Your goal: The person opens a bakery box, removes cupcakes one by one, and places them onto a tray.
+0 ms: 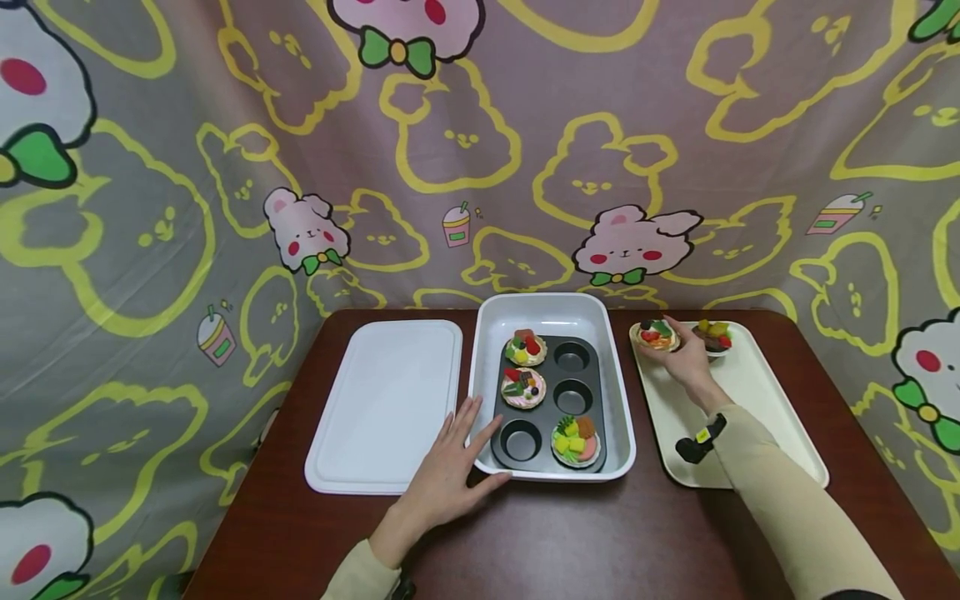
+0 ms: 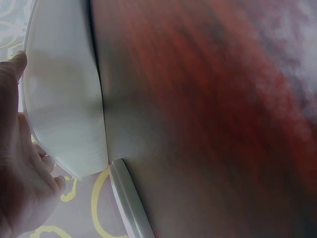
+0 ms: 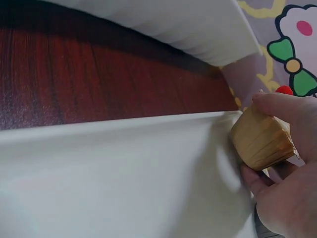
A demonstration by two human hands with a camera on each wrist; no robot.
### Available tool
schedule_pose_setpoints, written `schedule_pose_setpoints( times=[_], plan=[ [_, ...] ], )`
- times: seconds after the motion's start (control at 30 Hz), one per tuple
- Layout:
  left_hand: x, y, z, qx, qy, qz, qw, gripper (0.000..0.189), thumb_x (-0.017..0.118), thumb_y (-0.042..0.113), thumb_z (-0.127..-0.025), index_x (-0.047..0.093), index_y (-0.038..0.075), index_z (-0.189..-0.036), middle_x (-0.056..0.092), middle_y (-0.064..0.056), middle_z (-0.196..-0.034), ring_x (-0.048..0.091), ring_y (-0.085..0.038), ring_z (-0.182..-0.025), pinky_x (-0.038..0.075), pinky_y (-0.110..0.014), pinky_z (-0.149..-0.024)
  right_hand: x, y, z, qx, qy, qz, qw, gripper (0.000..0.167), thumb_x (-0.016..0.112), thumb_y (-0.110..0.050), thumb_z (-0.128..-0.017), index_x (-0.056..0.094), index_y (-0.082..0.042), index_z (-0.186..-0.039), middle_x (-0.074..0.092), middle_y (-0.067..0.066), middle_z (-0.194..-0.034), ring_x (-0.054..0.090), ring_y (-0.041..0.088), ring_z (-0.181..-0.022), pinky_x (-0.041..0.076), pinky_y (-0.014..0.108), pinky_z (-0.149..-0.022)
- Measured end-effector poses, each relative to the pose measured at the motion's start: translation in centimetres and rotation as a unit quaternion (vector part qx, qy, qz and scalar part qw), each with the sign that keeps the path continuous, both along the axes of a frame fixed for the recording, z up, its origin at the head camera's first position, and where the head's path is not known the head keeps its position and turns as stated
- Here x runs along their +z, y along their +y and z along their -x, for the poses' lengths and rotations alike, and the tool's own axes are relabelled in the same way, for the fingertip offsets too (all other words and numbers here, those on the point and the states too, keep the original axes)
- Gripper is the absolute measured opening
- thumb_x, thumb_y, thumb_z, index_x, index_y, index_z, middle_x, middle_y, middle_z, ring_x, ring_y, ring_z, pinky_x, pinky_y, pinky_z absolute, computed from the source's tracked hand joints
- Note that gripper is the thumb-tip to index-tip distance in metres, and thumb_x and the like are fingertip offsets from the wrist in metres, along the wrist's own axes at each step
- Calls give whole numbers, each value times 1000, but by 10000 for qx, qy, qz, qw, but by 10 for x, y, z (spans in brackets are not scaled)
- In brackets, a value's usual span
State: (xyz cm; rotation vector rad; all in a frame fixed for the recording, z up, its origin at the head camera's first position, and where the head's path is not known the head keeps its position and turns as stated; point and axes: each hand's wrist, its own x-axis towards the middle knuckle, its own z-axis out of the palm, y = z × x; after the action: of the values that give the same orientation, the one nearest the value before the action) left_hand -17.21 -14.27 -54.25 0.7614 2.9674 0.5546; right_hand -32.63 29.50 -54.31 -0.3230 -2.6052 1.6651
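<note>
My right hand (image 1: pixel 686 367) pinches a toy fruit tart (image 3: pixel 262 141) by its crust, fingers and thumb on its sides, at the far left corner of the cream tray (image 1: pixel 765 417). Just right of that hand, a second fruit-topped tart (image 1: pixel 714 340) sits on the tray, partly hidden by it. My left hand (image 1: pixel 450 471) lies with spread fingers at the near left rim of a white basin (image 1: pixel 618 417). Inside is a dark muffin tin (image 1: pixel 548 433). It holds tarts in its far left cup (image 1: pixel 526 347), middle left cup (image 1: pixel 523 388) and near right cup (image 1: pixel 576 442).
Left of the basin, a white lid-like board (image 1: pixel 386 408) lies flat on the brown wooden table (image 1: pixel 570 533). The basin's walls rise between the board and the cream tray. A patterned cloth (image 1: pixel 450 108) hangs behind the table and along both sides.
</note>
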Motion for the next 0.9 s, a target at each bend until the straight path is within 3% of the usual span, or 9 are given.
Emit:
schedule_pose_setpoints(
  times=[0.4,0.63,0.8,0.9],
  plan=[
    [0,-1,0,-26,55,-15,10000,86,61,70,-103,36,29,-174,14,-10,-187,13,-30,-175,22,-60,-140,-7,-5,0,-175,247,-328,9990,88,82,-9,-96,33,5,-168,39,35,-170,40,50,-158,33,60,-135],
    [0,0,0,-19,46,-54,10000,86,62,69,-102,36,29,-173,15,-11,-187,13,-29,-175,22,-60,-140,-9,-4,-2,-56,256,-485,9985,84,80,-16,-99,35,6,-166,46,37,-163,47,49,-150,37,60,-131],
    [0,-1,0,-32,60,-53,10000,86,62,69,-102,36,29,-173,16,-12,-187,14,-30,-175,22,-60,-140,-9,-1,-5,207,238,-830,9961,91,78,-24,-101,27,9,-168,40,41,-165,44,55,-152,35,65,-131],
    [0,-1,0,-41,60,-44,10000,86,62,69,-103,36,29,-174,16,-12,-187,14,-30,-175,22,-60,-140,-9,-1,-7,369,303,-1005,9938,101,77,-29,-101,15,8,-171,29,42,-171,34,59,-158,29,70,-133]
  ],
)
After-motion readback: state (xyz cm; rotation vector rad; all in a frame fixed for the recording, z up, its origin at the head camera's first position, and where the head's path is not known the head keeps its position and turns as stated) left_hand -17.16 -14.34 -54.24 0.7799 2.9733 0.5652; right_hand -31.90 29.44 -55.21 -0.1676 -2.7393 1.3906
